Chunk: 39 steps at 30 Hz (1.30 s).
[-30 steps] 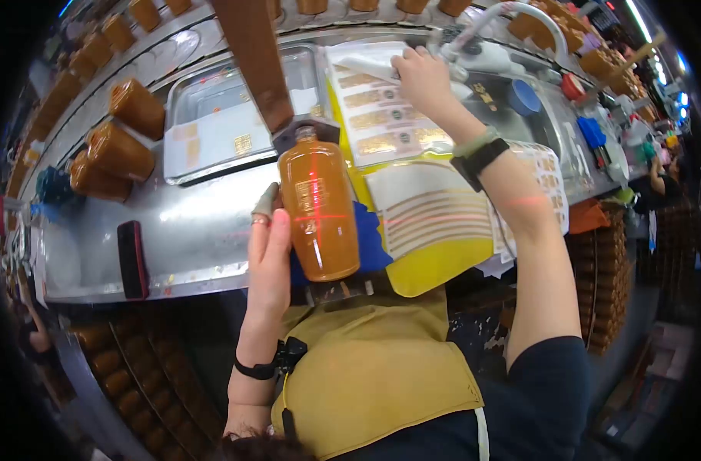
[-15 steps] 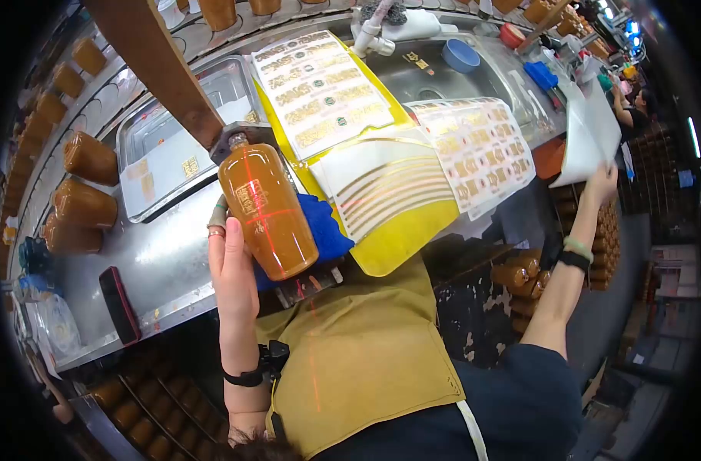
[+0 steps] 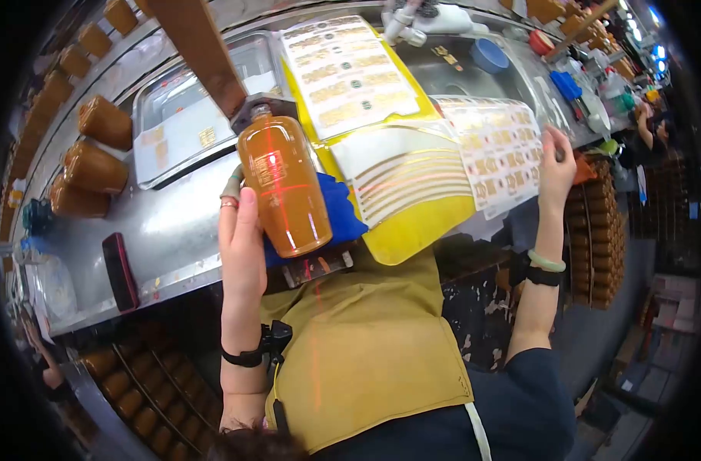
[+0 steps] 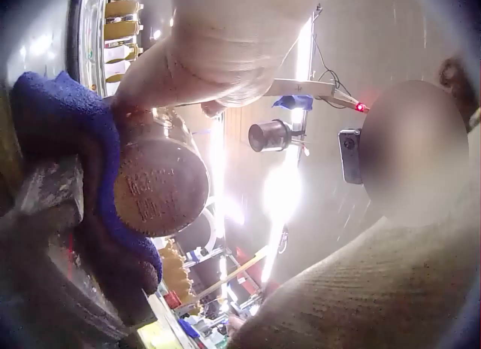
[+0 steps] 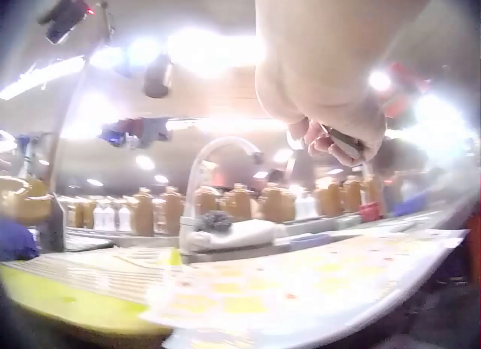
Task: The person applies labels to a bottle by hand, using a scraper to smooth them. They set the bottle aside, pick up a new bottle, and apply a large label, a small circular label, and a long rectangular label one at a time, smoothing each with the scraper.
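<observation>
In the head view an amber glass bottle [image 3: 285,192] lies tilted, its neck at a dark holder [image 3: 262,107] and its body over a blue cloth [image 3: 341,211]. My left hand [image 3: 243,250] rests along the bottle's left side, fingers and thumb fairly straight, one finger in a grey-green cover. The left wrist view shows the bottle's round base [image 4: 161,187] below that hand. My right hand [image 3: 556,173] is raised by the right edge of a gold-printed label sheet [image 3: 493,154]. In the right wrist view its curled fingers hold a small dark object [image 5: 342,141].
A yellow mat [image 3: 420,230] carries sheets of gold strips. Behind are a metal tray [image 3: 154,180] and a sink with a blue bowl [image 3: 489,56]. A phone [image 3: 120,273] and several amber bottles [image 3: 97,165] stand or lie at the left.
The white sheet that my right hand pulled off the labels and carried far right is no longer in that hand. The right hand has come back towards the labels. My left hand stays at the bottle.
</observation>
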Each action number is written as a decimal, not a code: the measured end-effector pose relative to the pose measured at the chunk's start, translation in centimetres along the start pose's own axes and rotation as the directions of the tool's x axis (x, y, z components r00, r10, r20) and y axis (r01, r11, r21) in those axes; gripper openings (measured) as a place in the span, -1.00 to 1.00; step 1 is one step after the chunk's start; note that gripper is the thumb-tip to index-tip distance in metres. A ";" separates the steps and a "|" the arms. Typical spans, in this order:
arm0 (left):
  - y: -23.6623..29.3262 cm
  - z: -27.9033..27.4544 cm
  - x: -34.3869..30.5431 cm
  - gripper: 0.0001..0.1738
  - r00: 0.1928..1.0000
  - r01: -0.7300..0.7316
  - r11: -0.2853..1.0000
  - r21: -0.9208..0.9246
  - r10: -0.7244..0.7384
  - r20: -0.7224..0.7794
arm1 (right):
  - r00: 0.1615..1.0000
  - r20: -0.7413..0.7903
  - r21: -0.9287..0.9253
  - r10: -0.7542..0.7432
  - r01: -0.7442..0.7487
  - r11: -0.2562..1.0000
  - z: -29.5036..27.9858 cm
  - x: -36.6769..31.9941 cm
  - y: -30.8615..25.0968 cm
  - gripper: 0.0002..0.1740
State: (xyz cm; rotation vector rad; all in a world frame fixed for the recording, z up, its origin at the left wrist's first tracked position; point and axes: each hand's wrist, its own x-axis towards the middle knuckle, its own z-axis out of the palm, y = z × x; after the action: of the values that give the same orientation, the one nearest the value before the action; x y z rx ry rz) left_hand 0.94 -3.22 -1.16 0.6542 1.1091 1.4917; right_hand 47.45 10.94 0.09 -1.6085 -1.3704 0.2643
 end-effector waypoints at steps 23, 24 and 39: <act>0.7 1.4 -0.1 -0.17 1.000 -0.005 0.978 0.210 0.006 -0.004 | 0.453 0.882 0.372 -0.133 -0.494 0.786 20.9 -11.8 -21.8 -0.28; 0.7 1.5 -0.1 -0.17 1.000 -0.004 0.978 0.210 0.006 -0.007 | 0.455 0.881 0.370 -0.131 -0.488 0.791 20.9 -11.7 -21.8 -0.28; 0.7 -1.0 0.2 -0.02 0.999 0.039 0.991 -0.129 -0.038 0.014 | 0.472 0.877 0.350 -0.088 -0.503 0.790 20.5 -11.3 -21.5 -0.38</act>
State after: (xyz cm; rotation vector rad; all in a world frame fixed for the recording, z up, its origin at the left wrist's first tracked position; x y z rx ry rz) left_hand -0.25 -3.29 -0.92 0.5480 1.0014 1.5112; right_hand 15.76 9.75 1.59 -1.0830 -1.5366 1.7197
